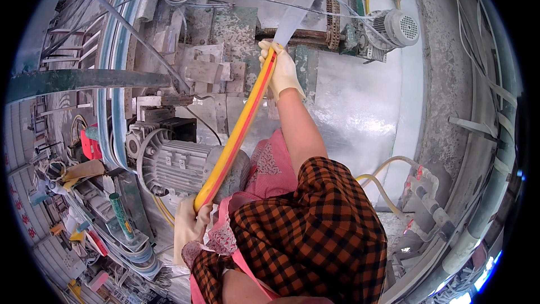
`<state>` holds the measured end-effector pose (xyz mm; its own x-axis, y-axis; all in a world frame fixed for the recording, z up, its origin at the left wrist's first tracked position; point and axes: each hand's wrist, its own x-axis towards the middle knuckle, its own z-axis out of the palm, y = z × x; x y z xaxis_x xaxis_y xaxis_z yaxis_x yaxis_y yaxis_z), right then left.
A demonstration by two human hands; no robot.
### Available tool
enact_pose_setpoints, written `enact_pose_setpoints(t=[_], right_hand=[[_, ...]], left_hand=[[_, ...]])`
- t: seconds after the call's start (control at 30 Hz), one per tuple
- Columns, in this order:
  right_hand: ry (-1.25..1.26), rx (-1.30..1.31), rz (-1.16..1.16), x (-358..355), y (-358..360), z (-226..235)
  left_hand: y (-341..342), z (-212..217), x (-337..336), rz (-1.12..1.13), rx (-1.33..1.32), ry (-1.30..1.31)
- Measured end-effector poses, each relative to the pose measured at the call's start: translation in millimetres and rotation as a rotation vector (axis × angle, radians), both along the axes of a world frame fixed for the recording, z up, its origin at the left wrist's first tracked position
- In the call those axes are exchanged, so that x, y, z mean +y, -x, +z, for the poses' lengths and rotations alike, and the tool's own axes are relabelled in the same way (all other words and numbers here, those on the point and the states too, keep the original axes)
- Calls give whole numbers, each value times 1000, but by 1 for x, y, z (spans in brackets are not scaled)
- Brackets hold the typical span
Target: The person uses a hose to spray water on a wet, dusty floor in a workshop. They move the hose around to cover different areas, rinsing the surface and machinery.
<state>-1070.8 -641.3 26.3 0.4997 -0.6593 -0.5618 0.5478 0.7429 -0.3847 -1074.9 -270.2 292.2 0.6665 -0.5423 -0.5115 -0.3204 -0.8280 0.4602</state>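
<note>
A long yellow hose with a red stripe [239, 129] runs diagonally from lower left to upper centre. My right hand [279, 67], in a pale glove, grips its far end, where a fan of water [292, 19] sprays toward the dusty machine. My left hand [188, 228], also gloved, holds the hose's near end beside my pink apron [270, 169]. My right arm wears a checked orange and black sleeve.
A ribbed grey electric motor [171, 163] sits left of the hose. A second motor with a fan cover [396, 28] and a drive chain [333, 5] stand at the top. A wet grey slab [354, 107] lies to the right. Tools and clutter [107, 214] fill the left.
</note>
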Motion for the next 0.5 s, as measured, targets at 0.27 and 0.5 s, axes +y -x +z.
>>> enact_pose_setpoints(t=[0.27,0.5], right_hand=[[-67,0,-85,13,7,-1],[-187,-49,-215,25,-9,32]], left_hand=[[-2,-4,4,19,-54,31],[-1,29,0,182,-42,60]])
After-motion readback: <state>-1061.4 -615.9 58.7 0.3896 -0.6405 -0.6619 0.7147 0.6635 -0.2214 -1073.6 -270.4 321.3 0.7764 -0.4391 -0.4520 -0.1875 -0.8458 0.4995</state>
